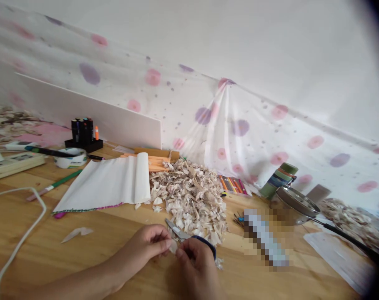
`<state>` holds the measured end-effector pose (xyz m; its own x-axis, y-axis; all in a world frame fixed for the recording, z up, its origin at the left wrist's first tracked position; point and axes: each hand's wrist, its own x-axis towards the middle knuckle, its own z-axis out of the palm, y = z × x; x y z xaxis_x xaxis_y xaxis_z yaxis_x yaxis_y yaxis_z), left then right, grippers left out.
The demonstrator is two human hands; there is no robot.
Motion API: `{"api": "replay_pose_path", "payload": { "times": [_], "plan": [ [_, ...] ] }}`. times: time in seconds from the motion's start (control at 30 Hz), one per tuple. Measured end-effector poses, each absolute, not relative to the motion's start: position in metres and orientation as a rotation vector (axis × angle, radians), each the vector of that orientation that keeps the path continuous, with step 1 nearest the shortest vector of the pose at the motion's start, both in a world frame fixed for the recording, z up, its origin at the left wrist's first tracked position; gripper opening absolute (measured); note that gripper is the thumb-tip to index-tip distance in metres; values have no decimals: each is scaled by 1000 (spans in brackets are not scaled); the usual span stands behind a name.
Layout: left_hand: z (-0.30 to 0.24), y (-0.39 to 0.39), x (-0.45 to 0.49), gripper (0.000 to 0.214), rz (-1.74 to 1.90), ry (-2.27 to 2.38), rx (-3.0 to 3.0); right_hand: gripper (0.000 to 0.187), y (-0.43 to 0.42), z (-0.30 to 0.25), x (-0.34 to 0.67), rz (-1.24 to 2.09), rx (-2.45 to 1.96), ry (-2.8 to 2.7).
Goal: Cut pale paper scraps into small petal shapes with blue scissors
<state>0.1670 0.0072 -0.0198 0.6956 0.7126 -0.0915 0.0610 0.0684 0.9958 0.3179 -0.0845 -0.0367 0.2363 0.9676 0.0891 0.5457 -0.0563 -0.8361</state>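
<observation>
My left hand (156, 241) is closed in a pinch, thumb against forefinger, on a small pale dried flake (173, 246). Right beside it, my right hand (199, 263) has its fingers curled and pinched at the other side of that flake. Scissors (179, 232) with a dark blue handle show just behind the right hand, blades pointing up and left. That hand covers part of the handle, so I cannot tell whether it also grips them. A large heap of pale dried flakes (197, 196) lies beyond both hands.
Left of the heap lies a partly unrolled white cloth or paper roll (142, 179). A loose flake (77, 234) and a white cable (23, 237) are on the left. To the right are a strainer (297, 200), a green bottle (278, 180) and a pixelated object (266, 239).
</observation>
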Motion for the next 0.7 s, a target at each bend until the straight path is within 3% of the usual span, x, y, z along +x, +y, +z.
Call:
{"api": "replay_pose_path", "payload": {
  "times": [0.27, 0.7],
  "plan": [
    [-16, 2, 166, 33, 531, 644, 1418, 16, -88, -35, 313, 659, -1592, -1377],
    [-17, 1, 167, 23, 557, 700, 1474, 15, -90, -33, 302, 673, -1574, -1345]
  ]
}}
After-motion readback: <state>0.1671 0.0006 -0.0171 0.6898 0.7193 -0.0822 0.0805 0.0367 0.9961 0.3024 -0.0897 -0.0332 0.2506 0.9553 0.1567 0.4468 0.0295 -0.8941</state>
